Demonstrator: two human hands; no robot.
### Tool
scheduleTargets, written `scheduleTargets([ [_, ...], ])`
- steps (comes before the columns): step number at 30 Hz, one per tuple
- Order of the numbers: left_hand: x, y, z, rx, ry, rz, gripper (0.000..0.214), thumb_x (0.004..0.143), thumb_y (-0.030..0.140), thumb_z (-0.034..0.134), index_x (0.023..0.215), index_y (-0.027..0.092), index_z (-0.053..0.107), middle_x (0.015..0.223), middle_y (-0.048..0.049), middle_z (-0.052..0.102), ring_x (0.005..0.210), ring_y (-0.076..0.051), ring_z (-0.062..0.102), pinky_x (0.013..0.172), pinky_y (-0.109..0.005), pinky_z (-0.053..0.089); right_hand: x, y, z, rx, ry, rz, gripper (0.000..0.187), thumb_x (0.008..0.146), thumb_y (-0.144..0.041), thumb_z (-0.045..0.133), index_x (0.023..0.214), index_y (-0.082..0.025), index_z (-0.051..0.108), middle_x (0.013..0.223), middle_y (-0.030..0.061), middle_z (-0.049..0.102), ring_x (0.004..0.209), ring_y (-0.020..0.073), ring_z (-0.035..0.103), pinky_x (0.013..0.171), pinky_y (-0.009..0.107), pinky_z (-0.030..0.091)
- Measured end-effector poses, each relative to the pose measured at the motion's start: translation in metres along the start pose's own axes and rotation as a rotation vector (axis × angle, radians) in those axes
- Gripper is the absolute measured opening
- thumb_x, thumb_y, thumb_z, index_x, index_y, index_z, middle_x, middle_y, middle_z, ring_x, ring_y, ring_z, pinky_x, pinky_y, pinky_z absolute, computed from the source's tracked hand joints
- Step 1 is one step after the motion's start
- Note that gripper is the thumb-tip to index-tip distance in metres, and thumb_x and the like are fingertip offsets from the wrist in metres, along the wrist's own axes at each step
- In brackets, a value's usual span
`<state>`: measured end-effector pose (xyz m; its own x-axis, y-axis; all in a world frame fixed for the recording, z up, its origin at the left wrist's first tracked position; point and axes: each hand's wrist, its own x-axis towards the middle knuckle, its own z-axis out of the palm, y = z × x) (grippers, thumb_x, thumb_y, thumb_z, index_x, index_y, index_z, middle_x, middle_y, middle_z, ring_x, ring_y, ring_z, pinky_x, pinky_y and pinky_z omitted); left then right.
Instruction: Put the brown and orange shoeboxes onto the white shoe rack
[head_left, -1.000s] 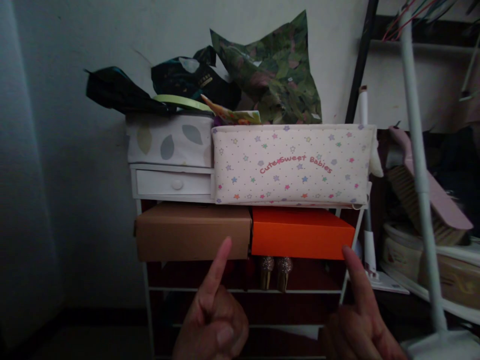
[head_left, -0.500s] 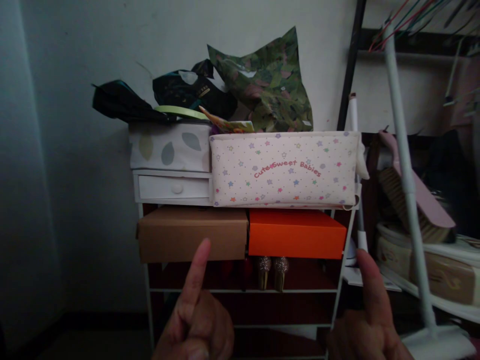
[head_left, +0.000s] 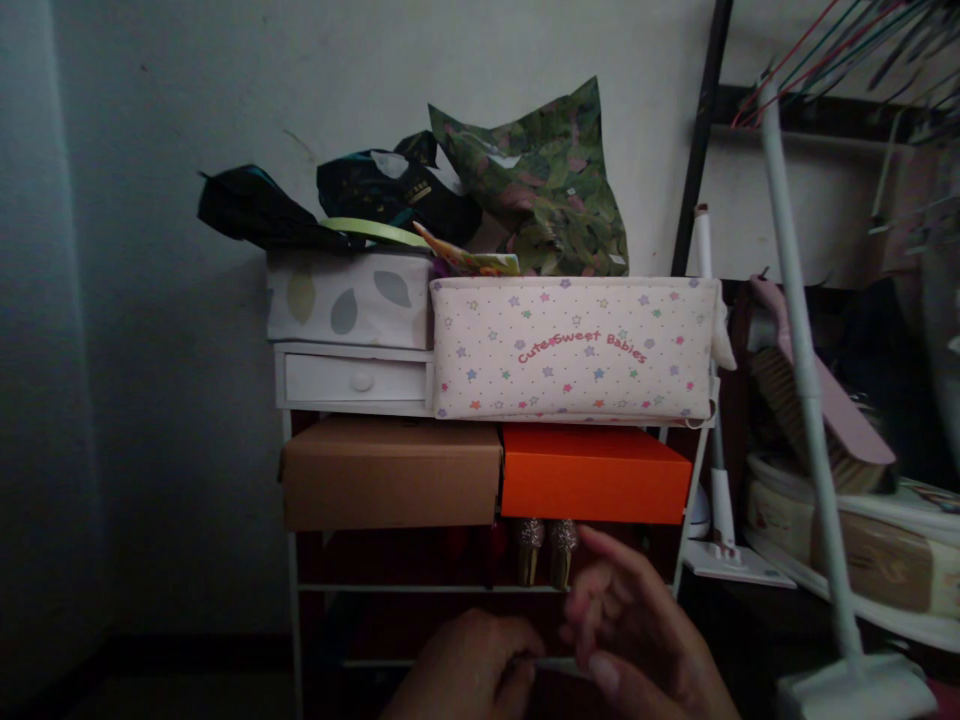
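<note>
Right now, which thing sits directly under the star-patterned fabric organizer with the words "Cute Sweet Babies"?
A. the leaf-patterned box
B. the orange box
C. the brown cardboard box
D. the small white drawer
B: the orange box lies right below the star-patterned fabric organizer, while the brown cardboard box sits to its left, under the small white drawer.

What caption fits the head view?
Two hands, left hand and right hand, meet below an orange box on a rack.
</note>
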<state>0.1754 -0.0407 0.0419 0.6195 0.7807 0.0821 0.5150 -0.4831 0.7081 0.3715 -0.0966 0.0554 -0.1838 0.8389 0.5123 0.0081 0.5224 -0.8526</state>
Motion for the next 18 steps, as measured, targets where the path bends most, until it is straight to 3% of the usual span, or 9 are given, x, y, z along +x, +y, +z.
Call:
scheduleTargets([
  [2, 0.008, -0.020, 0.008, 0.128, 0.046, -0.183, 0.054, 0.073, 0.032, 0.058, 0.127, 0.026, 0.057, 0.125, -0.0084, 0.062, 0.113, -0.027, 0.057, 0.098, -0.038, 0.041, 0.007, 0.009, 0.005, -0.143, 0.109, 0.000, 0.067, 0.086, -0.042, 0.059, 0.141, -0.037, 0.023, 0.126, 0.0090, 0.049, 0.101, 0.0182, 0.058, 0.087, 0.035, 0.050],
  [4, 0.014, -0.048, 0.013, 0.154, -0.003, -0.302, 0.056, 0.073, 0.035, 0.058, 0.128, 0.024, 0.057, 0.128, -0.0101, 0.060, 0.115, -0.028, 0.057, 0.099, -0.040, 0.041, 0.019, 0.023, 0.004, -0.349, 0.230, -0.014, 0.066, 0.087, -0.043, 0.056, 0.142, -0.038, 0.019, 0.138, 0.0096, 0.040, 0.117, 0.0215, 0.052, 0.096, 0.041, 0.047],
  [6, 0.018, -0.075, 0.016, 0.183, -0.015, -0.330, 0.057, 0.074, 0.034, 0.056, 0.129, 0.018, 0.056, 0.131, -0.0133, 0.058, 0.119, -0.029, 0.054, 0.102, -0.040, 0.040, 0.035, 0.041, -0.003, -0.595, 0.341, -0.075, 0.067, 0.087, -0.042, 0.054, 0.143, -0.036, 0.019, 0.143, 0.0092, 0.034, 0.127, 0.0237, 0.044, 0.102, 0.046, 0.042],
  [8, 0.020, -0.095, 0.017, 0.187, -0.037, -0.353, 0.059, 0.072, 0.032, 0.057, 0.128, 0.013, 0.057, 0.133, -0.0165, 0.056, 0.121, -0.031, 0.053, 0.103, -0.042, 0.039, 0.056, 0.058, -0.018, -0.905, 0.407, -0.188, 0.071, 0.086, -0.040, 0.054, 0.146, -0.029, 0.018, 0.148, 0.0111, 0.025, 0.137, 0.0264, 0.028, 0.111, 0.050, 0.030],
  [10, 0.020, -0.107, 0.016, 0.178, -0.065, -0.362, 0.060, 0.071, 0.034, 0.058, 0.128, 0.014, 0.057, 0.133, -0.0160, 0.056, 0.121, -0.032, 0.053, 0.102, -0.042, 0.040, 0.077, 0.073, -0.038, -1.187, 0.410, -0.235, 0.076, 0.085, -0.033, 0.055, 0.148, -0.022, 0.014, 0.153, 0.0157, 0.011, 0.141, 0.0297, 0.018, 0.112, 0.051, 0.026],
  [12, 0.020, -0.113, 0.015, 0.166, -0.077, -0.352, 0.060, 0.072, 0.038, 0.058, 0.129, 0.017, 0.057, 0.133, -0.0139, 0.057, 0.119, -0.030, 0.055, 0.101, -0.041, 0.042, 0.095, 0.084, -0.058, -1.474, 0.366, -0.284, 0.085, 0.079, -0.029, 0.062, 0.149, -0.019, 0.014, 0.155, 0.0189, 0.002, 0.143, 0.0356, 0.008, 0.113, 0.059, 0.015],
  [14, 0.020, -0.117, 0.014, 0.155, -0.070, -0.340, 0.060, 0.073, 0.040, 0.058, 0.129, 0.018, 0.056, 0.132, -0.0134, 0.058, 0.117, -0.029, 0.057, 0.099, -0.039, 0.043, 0.107, 0.092, -0.075, -1.654, 0.285, -0.301, 0.095, 0.070, -0.028, 0.070, 0.148, -0.016, 0.018, 0.155, 0.0219, 0.007, 0.142, 0.0396, 0.005, 0.111, 0.063, 0.010],
  [18, 0.019, -0.120, 0.013, 0.136, -0.051, -0.313, 0.055, 0.073, 0.037, 0.057, 0.125, 0.018, 0.060, 0.129, -0.0129, 0.060, 0.116, -0.029, 0.057, 0.099, -0.039, 0.044, 0.114, 0.095, -0.092, -1.751, 0.261, -0.335, 0.086, 0.067, -0.021, 0.067, 0.145, -0.015, 0.031, 0.149, 0.0238, 0.026, 0.139, 0.0406, 0.020, 0.111, 0.062, 0.008],
])
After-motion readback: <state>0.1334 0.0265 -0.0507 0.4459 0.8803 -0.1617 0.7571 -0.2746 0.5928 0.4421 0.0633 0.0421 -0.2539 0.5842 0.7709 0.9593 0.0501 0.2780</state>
